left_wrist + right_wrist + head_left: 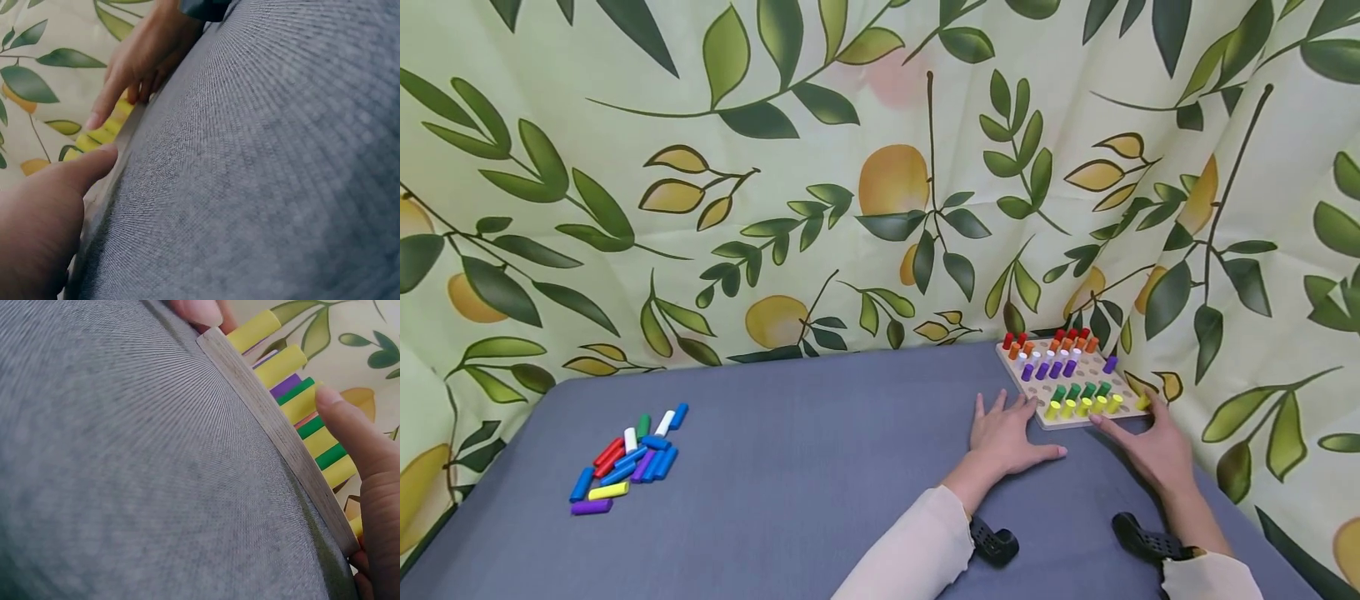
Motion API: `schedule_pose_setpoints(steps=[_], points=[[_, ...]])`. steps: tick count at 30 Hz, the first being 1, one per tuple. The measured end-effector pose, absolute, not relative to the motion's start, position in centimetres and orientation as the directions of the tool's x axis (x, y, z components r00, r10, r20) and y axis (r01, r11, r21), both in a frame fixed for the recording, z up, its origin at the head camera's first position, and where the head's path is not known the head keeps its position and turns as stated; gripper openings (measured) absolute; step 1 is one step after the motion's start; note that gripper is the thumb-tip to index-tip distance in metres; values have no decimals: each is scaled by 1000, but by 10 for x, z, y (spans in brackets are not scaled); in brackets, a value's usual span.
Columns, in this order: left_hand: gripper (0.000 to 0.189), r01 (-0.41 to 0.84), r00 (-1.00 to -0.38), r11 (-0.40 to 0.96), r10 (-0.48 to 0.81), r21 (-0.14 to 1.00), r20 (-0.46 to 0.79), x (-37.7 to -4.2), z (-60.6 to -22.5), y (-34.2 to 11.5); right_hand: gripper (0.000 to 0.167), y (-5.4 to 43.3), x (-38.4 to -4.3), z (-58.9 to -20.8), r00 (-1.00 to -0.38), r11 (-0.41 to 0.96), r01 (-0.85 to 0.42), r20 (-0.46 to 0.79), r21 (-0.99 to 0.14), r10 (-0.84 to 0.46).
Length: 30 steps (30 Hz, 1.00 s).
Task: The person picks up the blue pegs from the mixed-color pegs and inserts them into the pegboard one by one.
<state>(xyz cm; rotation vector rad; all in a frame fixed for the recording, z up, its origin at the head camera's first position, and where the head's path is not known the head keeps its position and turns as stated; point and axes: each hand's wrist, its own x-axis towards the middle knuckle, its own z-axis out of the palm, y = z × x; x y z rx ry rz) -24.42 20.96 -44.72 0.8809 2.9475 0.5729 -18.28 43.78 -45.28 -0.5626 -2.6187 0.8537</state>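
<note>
A pale wooden pegboard lies at the table's far right, carrying rows of red, orange, white, purple, green and yellow pegs. My left hand is at its left edge, fingers spread and thumb pointing right along the front. At the front right corner is my right hand, its fingers by the right edge. In the right wrist view the right thumb stretches straight across the yellow pegs, above the board's front side. The left wrist view shows both thumbs facing each other near the yellow row. Neither palm holds a loose peg.
A loose pile of blue, red, white, green, purple and yellow pegs lies on the left of the grey cloth-covered table. Behind the table hangs a leaf-and-fruit patterned curtain, close to the board's back and right side.
</note>
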Motion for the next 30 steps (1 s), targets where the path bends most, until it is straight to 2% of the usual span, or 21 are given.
schedule_pose_setpoints(steps=[9, 14, 19, 26, 28, 30], points=[[84, 532, -841, 786, 534, 313, 88, -242, -452, 209, 111, 437, -178, -454, -856, 725, 276, 181, -631, 483], [83, 513, -853, 790, 512, 337, 98, -241, -455, 204, 107, 438, -178, -454, -867, 745, 242, 206, -622, 454], [82, 497, -863, 790, 492, 359, 110, -242, -454, 196, 109, 438, -179, -450, -884, 767, 261, 174, -586, 434], [81, 481, -872, 789, 477, 383, 110, -241, -454, 187, 85, 440, -181, -452, -891, 827, 231, 230, -513, 391], [80, 479, -873, 789, 475, 384, 114, -240, -454, 185, 82, 441, -182, -453, -892, 834, 222, 241, -505, 383], [79, 479, -873, 788, 472, 386, 120, -239, -454, 182, 85, 441, -181, -453, -898, 839, 219, 232, -499, 373]])
